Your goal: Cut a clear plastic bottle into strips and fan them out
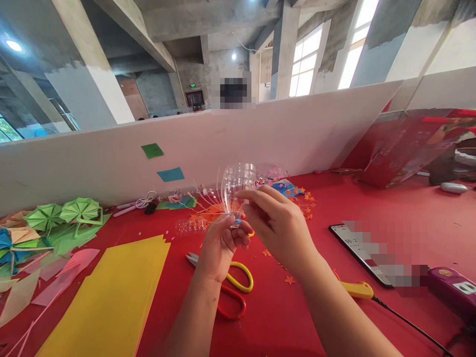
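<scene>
A clear plastic bottle top (235, 219), its wall cut into thin curling strips, is upright in front of me. My left hand (220, 243) grips it low down, around the neck. At the strips (224, 193), my right hand (277, 215) has its fingers bent and closed together, seemingly pinching one; the fingertips are partly hidden. Ridged clear plastic (240, 174) shows just behind the hands; whether it belongs to the same piece I cannot tell. Beneath my left wrist lie scissors (243, 282) with yellow and red handle loops, partly covered by my forearm.
Yellow paper sheets (107, 287) and green folded paper umbrellas (80, 210) lie left. Orange paper stars (290, 280) are scattered about the red table (275, 322). To the right are a phone (357, 253), a yellow-handled corded tool (357, 289) and a purple power strip (451, 282). A white partition (92, 163) stands behind.
</scene>
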The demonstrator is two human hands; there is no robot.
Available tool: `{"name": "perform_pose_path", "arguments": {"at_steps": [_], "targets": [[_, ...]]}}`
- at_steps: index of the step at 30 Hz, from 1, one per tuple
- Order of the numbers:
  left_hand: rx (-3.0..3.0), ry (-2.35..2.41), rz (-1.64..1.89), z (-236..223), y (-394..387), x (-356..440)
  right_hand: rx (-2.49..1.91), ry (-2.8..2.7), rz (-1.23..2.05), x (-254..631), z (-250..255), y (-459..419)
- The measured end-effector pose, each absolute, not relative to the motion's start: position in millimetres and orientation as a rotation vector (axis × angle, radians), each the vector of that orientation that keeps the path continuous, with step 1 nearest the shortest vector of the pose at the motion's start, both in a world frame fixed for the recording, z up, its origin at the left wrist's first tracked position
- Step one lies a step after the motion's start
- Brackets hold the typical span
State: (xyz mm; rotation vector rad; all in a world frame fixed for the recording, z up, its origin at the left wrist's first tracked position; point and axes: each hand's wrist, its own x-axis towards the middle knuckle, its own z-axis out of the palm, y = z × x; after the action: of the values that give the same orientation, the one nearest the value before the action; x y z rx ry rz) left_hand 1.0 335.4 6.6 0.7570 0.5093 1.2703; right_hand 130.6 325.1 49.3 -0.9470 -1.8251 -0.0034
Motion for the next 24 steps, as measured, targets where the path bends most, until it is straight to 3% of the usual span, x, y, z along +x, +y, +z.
{"name": "perform_pose_path", "arguments": {"at_steps": [12, 24], "targets": [[0.772, 0.532, 1.269, 7.0, 334.7, 2.5, -1.096, -1.880, -0.085, 131.5, 48.7, 325.8], [0.780, 0.550, 1.252, 10.5, 333.0, 2.3, -1.098, -1.832, 0.131, 131.4, 50.4, 326.8]]}}
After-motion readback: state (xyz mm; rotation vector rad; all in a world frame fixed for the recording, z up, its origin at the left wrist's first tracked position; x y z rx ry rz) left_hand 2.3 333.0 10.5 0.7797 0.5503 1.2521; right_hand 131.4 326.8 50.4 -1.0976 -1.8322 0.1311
